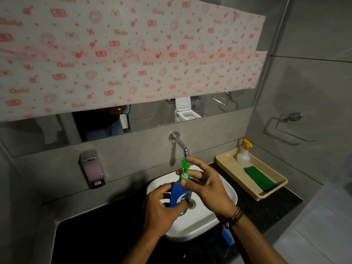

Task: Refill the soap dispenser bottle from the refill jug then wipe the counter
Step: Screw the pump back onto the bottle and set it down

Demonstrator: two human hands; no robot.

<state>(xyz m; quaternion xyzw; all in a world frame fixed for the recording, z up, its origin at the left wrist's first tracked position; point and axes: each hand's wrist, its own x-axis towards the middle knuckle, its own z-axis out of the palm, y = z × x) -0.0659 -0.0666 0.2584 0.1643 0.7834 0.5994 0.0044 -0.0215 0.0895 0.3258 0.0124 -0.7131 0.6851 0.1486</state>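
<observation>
A blue soap dispenser bottle [180,193] with a green pump head [185,166] is held upright over the white basin [226,206]. My left hand [162,212] wraps around the bottle's lower body. My right hand [205,185] pinches the white collar at the pump's base, its other fingers spread. Part of a blue container [227,236], perhaps the refill jug, shows on the black counter [114,235] under my right forearm, mostly hidden. A folded green cloth [260,179] lies in the beige tray [274,191] at the right.
A chrome tap [180,142] juts from the wall just above the pump. A wall-mounted soap dispenser [92,169] hangs at the left. A clear spray bottle [243,155] stands in the tray. A towel ring [289,122] is on the right wall.
</observation>
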